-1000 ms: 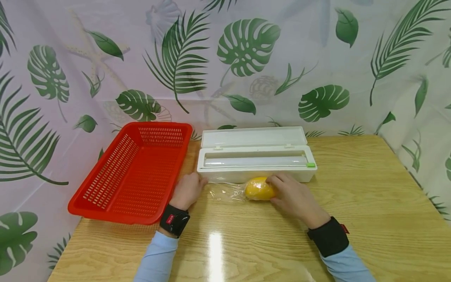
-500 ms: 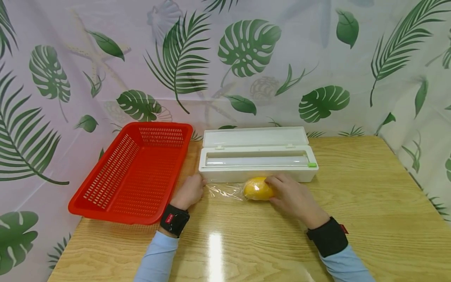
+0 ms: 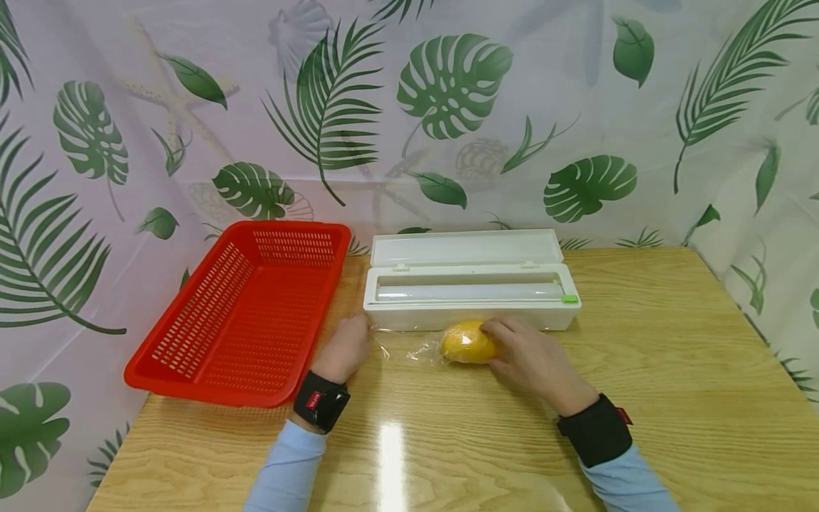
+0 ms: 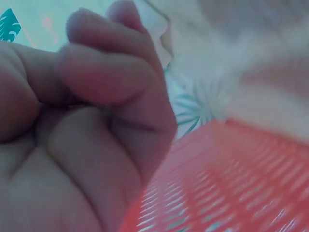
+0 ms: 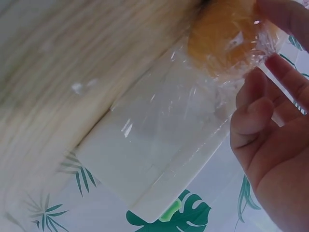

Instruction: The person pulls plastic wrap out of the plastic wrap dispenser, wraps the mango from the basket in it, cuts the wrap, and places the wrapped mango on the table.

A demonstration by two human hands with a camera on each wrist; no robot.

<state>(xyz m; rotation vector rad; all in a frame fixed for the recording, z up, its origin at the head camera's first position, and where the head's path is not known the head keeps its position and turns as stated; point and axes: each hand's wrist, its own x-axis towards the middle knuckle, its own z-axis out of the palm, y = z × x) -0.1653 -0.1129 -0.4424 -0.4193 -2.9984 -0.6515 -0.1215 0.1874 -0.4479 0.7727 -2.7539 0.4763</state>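
A yellow oval fruit [image 3: 467, 343] in clear cling film lies on the table, against the front of the white dispenser box [image 3: 473, 318]. My right hand [image 3: 534, 359] grips its right end between thumb and fingers; in the right wrist view the film [image 5: 263, 46] looks crumpled over it. A strip of cling film [image 3: 419, 350] runs left from the fruit towards my left hand [image 3: 342, 348], which pinches the film's edge by the box's lower left corner. In the left wrist view its fingers [image 4: 106, 72] are curled, and the film in them is hidden.
The box's lid [image 3: 463, 249] stands open at the back, with a roll of film [image 3: 467, 292] inside and a green slider [image 3: 569, 299] at the right. A red basket [image 3: 207, 396] stands just left of my left hand. A leaf-patterned cloth [image 3: 409, 107] hangs behind.
My left wrist has shifted slightly right and the hand slightly up. The bright creases in the film strip have changed and look fainter. My right hand and the fruit stay almost still.
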